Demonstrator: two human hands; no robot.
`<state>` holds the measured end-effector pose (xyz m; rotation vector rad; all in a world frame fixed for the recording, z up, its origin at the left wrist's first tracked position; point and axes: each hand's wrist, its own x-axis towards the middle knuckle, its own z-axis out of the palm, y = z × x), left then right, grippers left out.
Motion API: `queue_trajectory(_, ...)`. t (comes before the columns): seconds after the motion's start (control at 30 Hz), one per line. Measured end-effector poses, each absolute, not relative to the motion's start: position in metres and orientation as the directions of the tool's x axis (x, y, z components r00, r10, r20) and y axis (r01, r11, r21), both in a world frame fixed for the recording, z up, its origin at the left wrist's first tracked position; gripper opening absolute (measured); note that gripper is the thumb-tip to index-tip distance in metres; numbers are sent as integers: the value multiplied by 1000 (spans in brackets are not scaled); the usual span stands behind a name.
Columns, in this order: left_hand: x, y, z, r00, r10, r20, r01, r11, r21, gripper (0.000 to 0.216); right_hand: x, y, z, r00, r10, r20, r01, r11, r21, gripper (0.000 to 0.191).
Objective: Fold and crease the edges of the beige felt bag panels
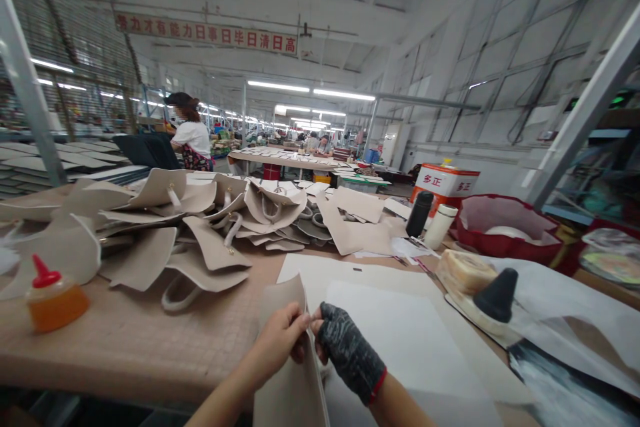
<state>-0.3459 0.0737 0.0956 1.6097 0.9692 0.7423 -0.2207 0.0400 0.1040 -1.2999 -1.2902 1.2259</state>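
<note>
My left hand [277,339] is bare and pinches the edge of a beige leather panel [287,387] that stands upright at the table's near edge. My right hand [345,349], in a dark knit glove, pinches the same edge right beside it, fingertips touching. The panel's upper flap [281,299] curls up behind my left hand. A white sheet [400,330] lies flat on the table just beyond my right hand.
A heap of beige bag pieces with handles [200,227] covers the table's middle. An orange glue bottle with a red cap [53,297] stands left. A black cone-tipped tool [497,293], two flasks [425,217], a red basket [505,230] sit right. A person [190,133] works far back.
</note>
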Motion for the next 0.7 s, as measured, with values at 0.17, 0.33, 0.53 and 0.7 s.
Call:
queue_trajectory(0.17,-357,69,103,459,887,50,169,-143,975,26,-204,46,102,33,999,-44,189,-49,-981,21)
queue_trajectory(0.33,-372,70,113,411,904,118,183,-208,961,27,-178,58,100,155,988,-8,275,-51,-960,15)
queue_trajectory(0.53,-360,70,124,365,920,146,187,-226,956,27,-212,41,109,3,997,71,232,68,-970,35)
queue_trajectory(0.7,-361,77,124,317,939,130,176,-193,965,26,-226,17,106,-98,993,61,105,72,-992,49)
